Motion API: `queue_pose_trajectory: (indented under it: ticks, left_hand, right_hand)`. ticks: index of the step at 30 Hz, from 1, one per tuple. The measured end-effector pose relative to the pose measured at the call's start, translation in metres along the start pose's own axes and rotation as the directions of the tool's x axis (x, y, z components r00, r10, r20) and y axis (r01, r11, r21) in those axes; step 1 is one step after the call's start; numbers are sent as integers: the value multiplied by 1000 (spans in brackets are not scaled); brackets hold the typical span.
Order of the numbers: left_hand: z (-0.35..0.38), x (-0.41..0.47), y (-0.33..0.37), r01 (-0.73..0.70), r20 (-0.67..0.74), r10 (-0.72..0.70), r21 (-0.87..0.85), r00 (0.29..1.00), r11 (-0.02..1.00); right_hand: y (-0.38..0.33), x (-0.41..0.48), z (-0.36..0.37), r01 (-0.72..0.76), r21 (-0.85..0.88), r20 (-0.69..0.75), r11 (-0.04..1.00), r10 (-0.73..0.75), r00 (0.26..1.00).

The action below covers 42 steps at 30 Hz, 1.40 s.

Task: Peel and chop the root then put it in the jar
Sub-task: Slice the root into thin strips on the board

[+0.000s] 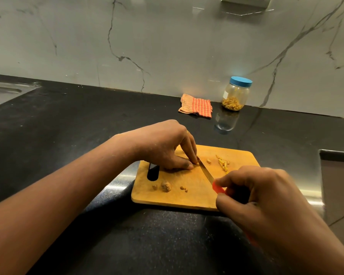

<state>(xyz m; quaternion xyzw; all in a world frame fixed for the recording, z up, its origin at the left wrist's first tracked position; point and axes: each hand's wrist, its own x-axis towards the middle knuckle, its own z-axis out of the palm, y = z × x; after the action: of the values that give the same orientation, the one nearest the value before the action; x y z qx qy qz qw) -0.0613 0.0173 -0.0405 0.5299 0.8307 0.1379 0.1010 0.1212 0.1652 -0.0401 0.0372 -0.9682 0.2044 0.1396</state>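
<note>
One knife (206, 171) meets left hand's (163, 149) pinched root (195, 163), mid-board (187, 195).

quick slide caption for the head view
Left hand pins a root piece on the wooden cutting board while the right hand slices with a red-handled knife; lidded jar stands behind.

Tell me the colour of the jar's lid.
The jar lid is blue; head view.

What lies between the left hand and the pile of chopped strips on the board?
In the head view: the knife blade, close against the fingertips, then one small cut piece.
</note>
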Motion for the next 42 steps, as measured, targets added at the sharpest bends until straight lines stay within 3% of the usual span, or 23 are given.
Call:
queue_pose_trajectory:
  ticks: [42]
  left_hand:
    - [-3,-2,-4,-1,9,1,23,1000,1000]
  right_hand:
    - [4,-4,-5,-35,16,43,999,34,999]
